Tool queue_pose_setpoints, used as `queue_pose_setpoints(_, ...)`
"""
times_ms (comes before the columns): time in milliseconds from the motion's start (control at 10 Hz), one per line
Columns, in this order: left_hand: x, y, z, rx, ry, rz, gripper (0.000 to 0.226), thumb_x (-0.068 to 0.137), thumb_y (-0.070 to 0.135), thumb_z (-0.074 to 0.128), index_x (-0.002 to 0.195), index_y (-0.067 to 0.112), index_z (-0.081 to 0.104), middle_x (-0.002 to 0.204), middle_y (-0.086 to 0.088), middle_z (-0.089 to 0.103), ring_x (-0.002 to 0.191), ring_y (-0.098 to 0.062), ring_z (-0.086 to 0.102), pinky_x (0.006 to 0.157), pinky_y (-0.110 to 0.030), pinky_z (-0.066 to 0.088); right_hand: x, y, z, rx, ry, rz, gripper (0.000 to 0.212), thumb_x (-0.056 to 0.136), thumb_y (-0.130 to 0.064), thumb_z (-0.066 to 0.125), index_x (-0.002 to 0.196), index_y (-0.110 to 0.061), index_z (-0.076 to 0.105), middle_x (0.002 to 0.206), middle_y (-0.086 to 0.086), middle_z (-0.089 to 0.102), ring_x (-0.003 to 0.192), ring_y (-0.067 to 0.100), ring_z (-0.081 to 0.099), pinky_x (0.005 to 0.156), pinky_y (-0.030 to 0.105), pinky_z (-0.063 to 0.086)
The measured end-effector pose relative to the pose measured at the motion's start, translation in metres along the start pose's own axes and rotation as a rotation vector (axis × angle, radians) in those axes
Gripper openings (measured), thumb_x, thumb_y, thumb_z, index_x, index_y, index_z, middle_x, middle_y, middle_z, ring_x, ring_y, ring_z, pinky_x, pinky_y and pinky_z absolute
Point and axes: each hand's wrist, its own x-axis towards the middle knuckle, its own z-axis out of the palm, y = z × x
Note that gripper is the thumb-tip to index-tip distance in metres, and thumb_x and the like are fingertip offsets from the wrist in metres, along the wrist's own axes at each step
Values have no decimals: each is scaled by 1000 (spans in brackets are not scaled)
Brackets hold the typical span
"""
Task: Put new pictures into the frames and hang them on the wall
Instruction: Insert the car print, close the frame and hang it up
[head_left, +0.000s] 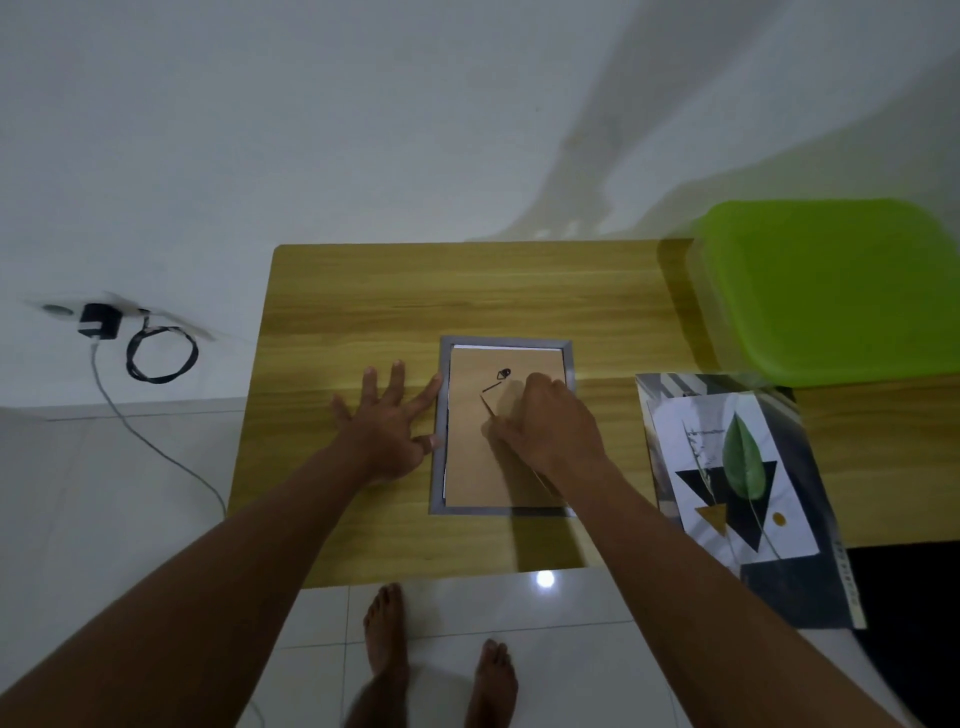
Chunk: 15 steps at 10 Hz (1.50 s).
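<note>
While it lies face down near the middle of the wooden table (363, 291), the picture frame (440, 467) is seen from its back: a narrow grey rim encloses a brown backing board (470, 457), and a thin strip of white paper shows along the far and left edges of that board. A small dark hanging hook (503, 373) is fixed near the far end of the board, and a fold-out stand flap of the same brown material is partly hidden under the hand. The left hand (387, 421) is laid flat and open on the table, fingers spread, with the index fingertip and thumb touching the frame's left rim. The right hand (550, 423) is curled with its fingers bent down onto the backing board at the stand flap; whether the flap is actually pinched cannot be told. To the right of the frame, a printed picture (737, 478) of a green leaf over black and gold triangles is laid on a darker sheet overhanging the near edge of the table. A green plastic lid (831, 291) is seen at the far right corner.
</note>
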Motion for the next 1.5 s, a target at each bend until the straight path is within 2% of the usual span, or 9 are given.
queue_pose_setpoints(200, 0, 1, -1, 10, -4, 3, 76, 92, 66, 37, 144, 54, -16, 160, -1, -23, 146, -36, -20, 109, -72, 2, -1, 5, 15, -40, 87, -54, 52, 94, -48, 56, 122, -5, 48, 122, 11, 51, 114, 26, 52, 83, 34, 46)
queue_pose_setpoints(300, 0, 1, 0, 0, -6, 0, 76, 92, 65, 38, 144, 54, -16, 160, -1, -23, 145, -37, -21, 108, -72, 2, -5, 12, 23, -20, 97, -84, 67, 91, -56, 57, 130, -4, 43, 135, 15, 48, 125, 29, 49, 92, 38, 49)
queue_pose_setpoints(400, 0, 0, 0, 8, -5, 4, 76, 92, 65, 38, 144, 54, -16, 160, -1, -23, 145, -37, -21, 108, -73, 2, -10, 26, 18, 54, -16, -207, 74, 86, -63, 59, 135, -12, 39, 145, 15, 38, 137, 32, 35, 108, 47, 40)
queue_pose_setpoints(500, 0, 1, 0, 17, -4, 0, 76, 92, 65, 37, 144, 53, -17, 160, -2, -23, 145, -37, -20, 107, -73, 2, -21, 45, 14, 3, -196, -308, 82, 88, -60, 59, 151, -20, 25, 163, 11, 10, 151, 29, 5, 120, 46, 13)
queue_pose_setpoints(600, 1, 1, 1, 36, -3, -1, 76, 92, 65, 36, 144, 53, -19, 160, -2, -22, 145, -38, -20, 107, -73, 3, -26, 55, 19, -17, -200, -319, 83, 89, -57, 58, 155, -24, 21, 165, 8, 1, 151, 22, -3, 119, 37, -2)
queue_pose_setpoints(700, 1, 1, 2, 31, 1, -3, 75, 93, 64, 35, 144, 53, -19, 160, -2, -23, 145, -38, -20, 107, -73, 2, -28, 52, 21, -26, -155, -331, 78, 89, -58, 57, 152, -22, 29, 164, 9, 9, 151, 25, 2, 115, 32, -2)
queue_pose_setpoints(800, -1, 3, 1, 23, 1, -5, 75, 93, 63, 35, 144, 52, -19, 160, -2, -23, 145, -38, -21, 108, -73, 0, -38, 53, 24, -89, -147, -369, 73, 94, -59, 47, 152, -19, 27, 164, 11, 9, 151, 26, 3, 118, 34, 4)
queue_pose_setpoints(900, -1, 3, 0, 14, -2, -4, 75, 93, 63, 35, 143, 54, -19, 160, -2, -24, 145, -38, -22, 108, -73, -1, -47, 56, 30, -88, -146, -372, 86, 91, -73, 38, 156, -20, 16, 164, 12, 0, 151, 24, -6, 116, 32, -9)
queue_pose_setpoints(1500, 0, 3, 1, 27, -1, -6, 76, 92, 65, 37, 144, 53, -18, 159, -3, -24, 145, -38, -21, 108, -73, 1, -40, 40, 30, 167, -157, -172, 81, 76, -53, 76, 143, -24, 41, 162, 3, 19, 151, 20, 7, 121, 41, 8)
